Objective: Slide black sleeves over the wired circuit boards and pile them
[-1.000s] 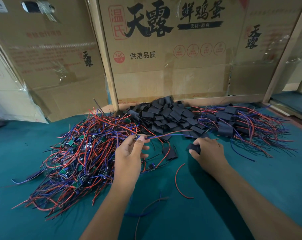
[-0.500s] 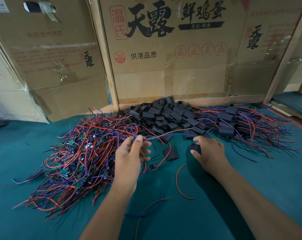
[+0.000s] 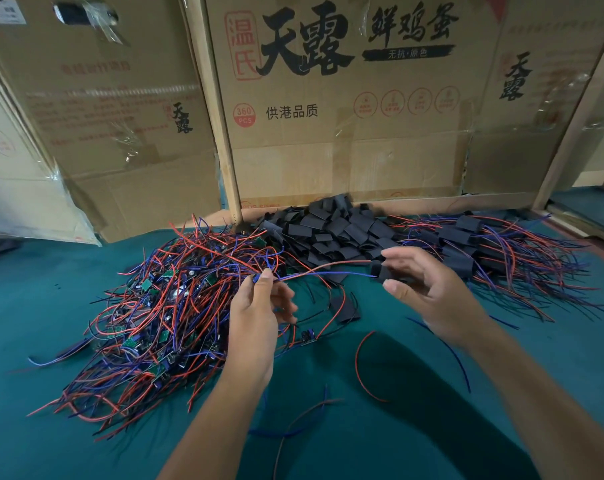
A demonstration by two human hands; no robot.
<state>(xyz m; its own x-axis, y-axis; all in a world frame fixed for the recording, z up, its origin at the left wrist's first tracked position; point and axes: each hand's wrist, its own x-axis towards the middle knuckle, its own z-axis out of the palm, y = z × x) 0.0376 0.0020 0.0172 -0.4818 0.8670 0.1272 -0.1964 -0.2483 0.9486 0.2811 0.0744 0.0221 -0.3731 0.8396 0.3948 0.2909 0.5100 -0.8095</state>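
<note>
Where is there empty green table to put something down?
Bare green cloth lies far left, between the wire pile and the boxes. More lies near right, below the sleeved pile. The front middle holds only a few stray wires. The back is crowded: black sleeves heaped between both piles.

Centre cardboard box [image 3: 345, 133]: black "天露", "鲜鸡蛋", banner "无抗·原色", "供港品质"; red seal "温氏"; red roundel "360 PCS". Left box [image 3: 120, 133]: black "天露". Right panel [image 3: 536, 116]: "天露". Other red print illegible.
</note>
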